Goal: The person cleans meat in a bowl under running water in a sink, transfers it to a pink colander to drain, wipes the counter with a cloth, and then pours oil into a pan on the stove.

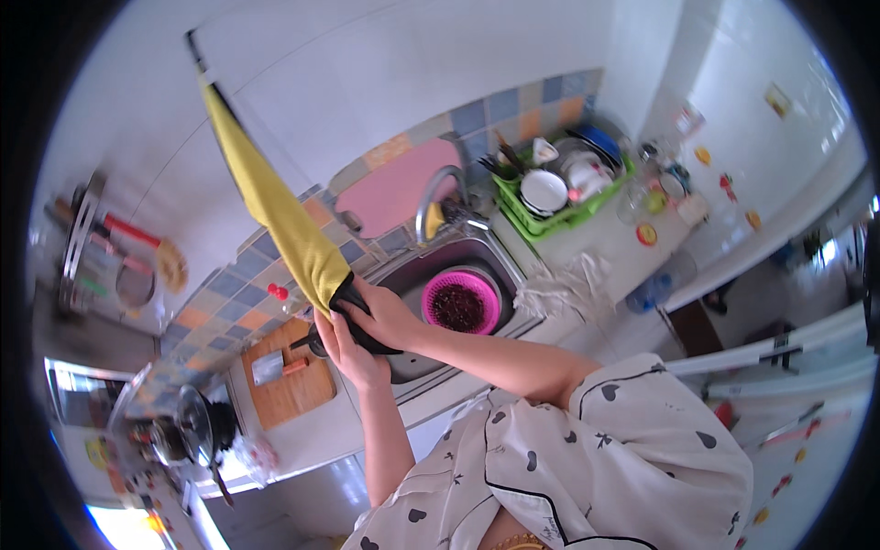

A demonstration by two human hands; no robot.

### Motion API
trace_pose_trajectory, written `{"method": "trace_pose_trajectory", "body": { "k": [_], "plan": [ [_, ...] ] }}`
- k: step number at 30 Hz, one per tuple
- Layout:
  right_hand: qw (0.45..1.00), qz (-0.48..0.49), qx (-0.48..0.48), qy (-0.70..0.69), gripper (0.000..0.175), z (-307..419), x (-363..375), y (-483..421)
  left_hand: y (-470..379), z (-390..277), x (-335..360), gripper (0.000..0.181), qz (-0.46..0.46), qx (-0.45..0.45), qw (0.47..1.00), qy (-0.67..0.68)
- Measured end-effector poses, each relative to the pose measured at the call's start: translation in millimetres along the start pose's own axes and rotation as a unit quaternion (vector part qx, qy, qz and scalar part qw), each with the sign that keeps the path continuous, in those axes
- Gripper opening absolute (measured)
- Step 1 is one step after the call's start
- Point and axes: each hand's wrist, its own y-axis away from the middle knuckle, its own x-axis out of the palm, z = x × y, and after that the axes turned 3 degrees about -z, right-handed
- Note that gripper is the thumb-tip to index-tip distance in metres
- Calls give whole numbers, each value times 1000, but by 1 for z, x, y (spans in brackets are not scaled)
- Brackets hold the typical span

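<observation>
A yellow cloth with a black edge (285, 216) stretches from my hands up to a hook-like end on the white wall at the upper left. My right hand (385, 316) grips its lower black end, and my left hand (350, 354) is pressed against the same end just below and to the left. Behind my hands lies a steel sink (502, 258) with a curved faucet (427, 196). A pink plastic colander (485, 292) in the sink holds dark red pieces. Part of the cloth's black portion is hidden by my fingers.
A cleaver (267, 368) lies on a wooden cutting board (309, 392) to the left. A green dish rack (533, 228) with bowls and a crumpled whitish cloth (570, 289) are right of the sink. A pan (196, 423) is at the lower left.
</observation>
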Motion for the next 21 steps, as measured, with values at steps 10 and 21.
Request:
{"method": "trace_pose_trajectory", "body": {
  "k": [10, 21],
  "plan": [
    [957, -218, 47, 188, 30, -104, -188, 176, 99, 132, 5, 27, 325, -336, 862, -198],
    [659, -668, 202, 279, 43, 7, -389, 445, 248, 199, 187, 22, 631, -373, 643, -220]
  ]
}}
